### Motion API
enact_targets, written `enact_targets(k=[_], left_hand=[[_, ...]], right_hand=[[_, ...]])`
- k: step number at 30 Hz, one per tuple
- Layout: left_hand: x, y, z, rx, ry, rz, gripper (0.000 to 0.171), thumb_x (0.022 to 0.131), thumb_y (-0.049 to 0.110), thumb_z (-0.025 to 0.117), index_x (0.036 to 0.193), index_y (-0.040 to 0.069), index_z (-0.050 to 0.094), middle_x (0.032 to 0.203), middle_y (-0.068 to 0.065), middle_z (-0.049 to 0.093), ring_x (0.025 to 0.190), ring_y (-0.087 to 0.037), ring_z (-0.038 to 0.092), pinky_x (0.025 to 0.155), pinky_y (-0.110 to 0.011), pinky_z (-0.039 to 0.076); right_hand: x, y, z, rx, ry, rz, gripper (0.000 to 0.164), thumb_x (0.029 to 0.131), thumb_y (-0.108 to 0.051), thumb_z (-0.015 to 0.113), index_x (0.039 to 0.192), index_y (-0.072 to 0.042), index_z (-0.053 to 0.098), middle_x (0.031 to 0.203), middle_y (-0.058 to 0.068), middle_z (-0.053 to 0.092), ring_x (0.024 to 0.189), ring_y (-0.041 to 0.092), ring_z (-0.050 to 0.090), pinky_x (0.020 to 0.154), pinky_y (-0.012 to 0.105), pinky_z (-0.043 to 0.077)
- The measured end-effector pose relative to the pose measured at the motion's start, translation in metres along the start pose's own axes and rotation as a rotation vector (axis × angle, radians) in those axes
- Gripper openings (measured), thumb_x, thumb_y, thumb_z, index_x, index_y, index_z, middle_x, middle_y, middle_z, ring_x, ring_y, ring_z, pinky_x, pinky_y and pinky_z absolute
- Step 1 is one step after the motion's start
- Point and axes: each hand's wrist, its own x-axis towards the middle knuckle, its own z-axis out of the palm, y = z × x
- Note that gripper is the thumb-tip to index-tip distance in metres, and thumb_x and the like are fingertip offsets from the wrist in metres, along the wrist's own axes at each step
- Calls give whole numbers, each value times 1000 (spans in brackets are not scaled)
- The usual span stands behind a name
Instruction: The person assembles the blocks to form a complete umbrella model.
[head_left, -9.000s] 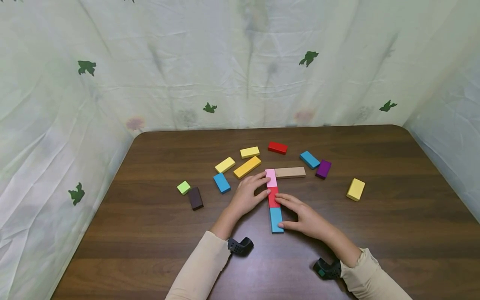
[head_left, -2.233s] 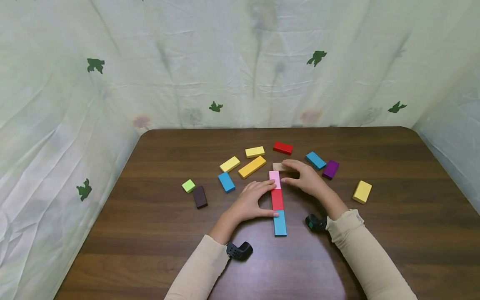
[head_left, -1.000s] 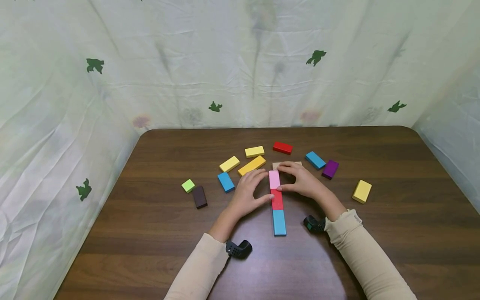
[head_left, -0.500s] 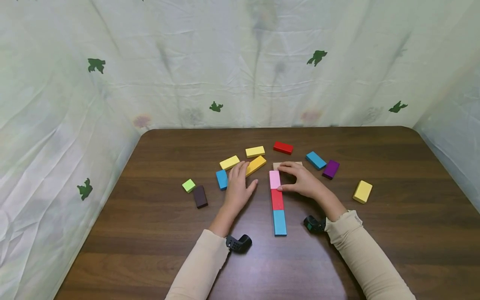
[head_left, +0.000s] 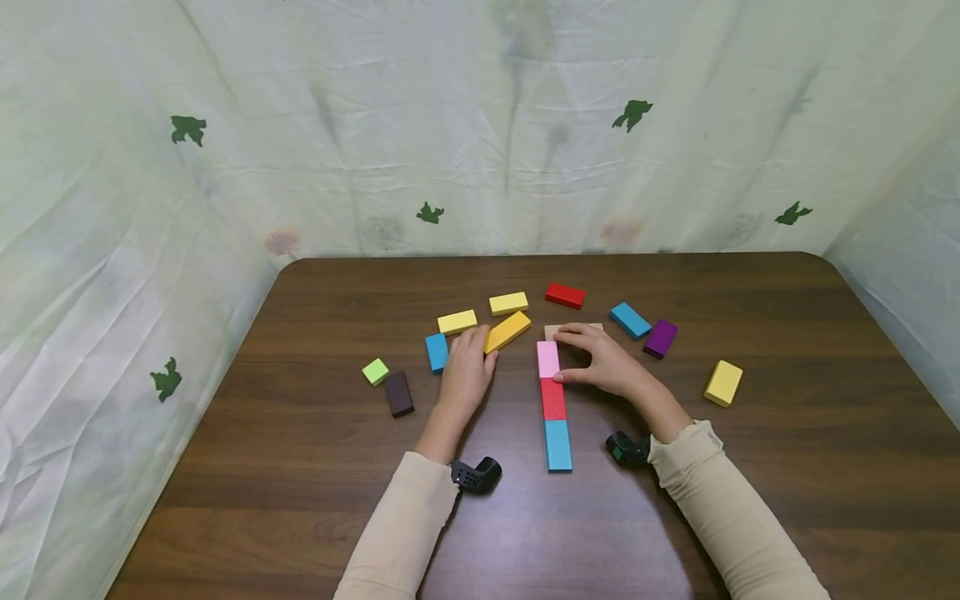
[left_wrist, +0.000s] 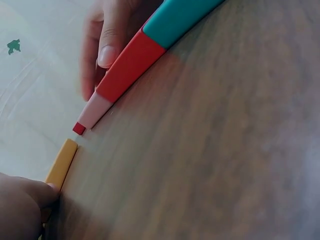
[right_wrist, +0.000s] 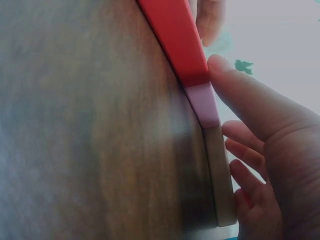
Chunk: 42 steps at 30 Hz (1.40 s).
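In the head view, my left hand [head_left: 463, 375] pinches the near end of an orange block [head_left: 507, 332] between thumb and fingers. In the left wrist view the thumb lies along the orange block [left_wrist: 62, 160], with the fingers mostly hidden. A straight row runs away from me: blue block [head_left: 558, 445], red block [head_left: 553, 400], pink block [head_left: 548, 359]. My right hand [head_left: 611, 362] rests at the row's right side, its thumb tip [right_wrist: 220, 64] at the red and pink joint and its fingertips by the pink block's far corner. Behind lies a tan block [head_left: 596, 327], partly covered by that hand.
Left of the left hand are a blue block [head_left: 437, 353], a lime block [head_left: 375, 372] and a dark brown block [head_left: 399, 394]. Pale yellow blocks [head_left: 457, 322] and a red block [head_left: 565, 295] lie farther back. To the right are blue [head_left: 630, 320], purple [head_left: 661, 339] and yellow [head_left: 723, 383] blocks.
The tan block has shifted behind the pink one. My left hand has left the row and moved left onto the orange block, nudging the blue block aside. The right hand has stayed by the pink block.
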Motion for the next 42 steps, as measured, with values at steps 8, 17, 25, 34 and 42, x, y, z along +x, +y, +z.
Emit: enact_targets(k=[8,17,25,34,42], left_hand=[[2,-1,1,-107,9,5,34,84,10,64,116,1,57,110,-13,54,102,-30,47,87,-37,39],[5,-2,2,-167,10,45,32,85,2,60,117,0,56,114,-15,51,108,-33,43,93,-40,34],[8,-4,4,-158,-58,55,31,86,1,58,117,1,57,114,-14,52,105,-32,46,90,-39,38],[10,-5,4,-171,-89,93,32,85,-1,58,117,1,57,114,-12,54,106,-30,49,90,-38,39],[12,-6,4,-183,-103,112,34,85,-3,57,118,0,57,117,-11,54,109,-26,49,92,-36,39]], right_hand=[[0,0,-1,-6,-1,5,69,73,-41,72,128,-7,50,133,10,40,122,26,33,97,46,29],[1,0,-1,-2,-10,10,69,74,-41,72,129,-7,49,134,10,39,123,26,32,98,46,29],[2,0,-1,-12,-13,14,69,74,-43,71,129,-8,49,134,10,39,123,26,32,98,46,29],[1,-1,-1,0,-10,16,69,73,-42,72,129,-8,50,134,10,39,123,26,32,99,46,28],[0,0,-1,4,-9,13,69,73,-42,72,128,-8,50,133,9,40,123,25,32,98,46,28]])
